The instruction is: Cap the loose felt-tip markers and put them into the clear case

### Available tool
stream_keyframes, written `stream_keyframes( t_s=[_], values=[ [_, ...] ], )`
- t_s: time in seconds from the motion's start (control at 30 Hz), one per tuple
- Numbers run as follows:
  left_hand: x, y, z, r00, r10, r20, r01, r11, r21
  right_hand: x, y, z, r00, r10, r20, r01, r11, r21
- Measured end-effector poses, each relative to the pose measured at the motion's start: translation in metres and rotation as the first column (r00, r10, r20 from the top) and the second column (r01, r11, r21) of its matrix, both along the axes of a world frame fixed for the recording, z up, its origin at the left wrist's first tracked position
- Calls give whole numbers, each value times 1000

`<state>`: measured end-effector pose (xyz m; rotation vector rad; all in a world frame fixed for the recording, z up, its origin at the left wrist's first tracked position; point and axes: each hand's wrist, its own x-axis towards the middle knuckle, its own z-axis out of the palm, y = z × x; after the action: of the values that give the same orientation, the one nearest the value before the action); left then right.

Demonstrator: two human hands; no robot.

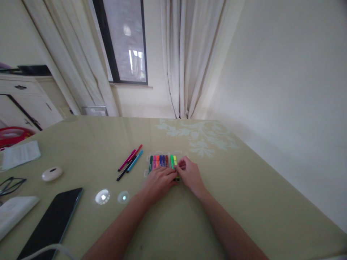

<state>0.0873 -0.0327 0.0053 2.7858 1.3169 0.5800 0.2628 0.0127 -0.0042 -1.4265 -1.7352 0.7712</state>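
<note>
A row of colored markers (157, 161) lies side by side on the table, from dark green at the left through pink, orange, blue and dark red. After a small gap come a green marker (171, 160) and a yellow marker (175, 159). My left hand (159, 180) lies flat across the near ends of the row, fingers stretched to the right, hiding the lower parts. At the row's right end, my right hand (189, 176) pinches at the yellow marker, thumb and index fingertips together. Left of the row, several loose markers (132, 161) in pink, red, black and blue lie slanted.
The glass-topped table (260, 202) meets a wall at the right. On its left side are a black tablet (51, 220), a white box-like object (16, 213), a white oval case (51, 174), glasses (11, 185) and a white cloth or mask (21, 154). A white cable crosses the tablet.
</note>
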Motion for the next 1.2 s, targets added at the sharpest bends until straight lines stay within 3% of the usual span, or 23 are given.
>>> stream_keyframes(
  t_s=[0.37,1.2],
  values=[
    [0,4,-4,1000,-21,-3,21,1000,1,-1,0,3,998,-67,-9,66,997,-28],
    [1,4,-1,999,-30,-14,30,1000,-7,-8,-2,8,986,-140,86,136,989,50]
  ],
)
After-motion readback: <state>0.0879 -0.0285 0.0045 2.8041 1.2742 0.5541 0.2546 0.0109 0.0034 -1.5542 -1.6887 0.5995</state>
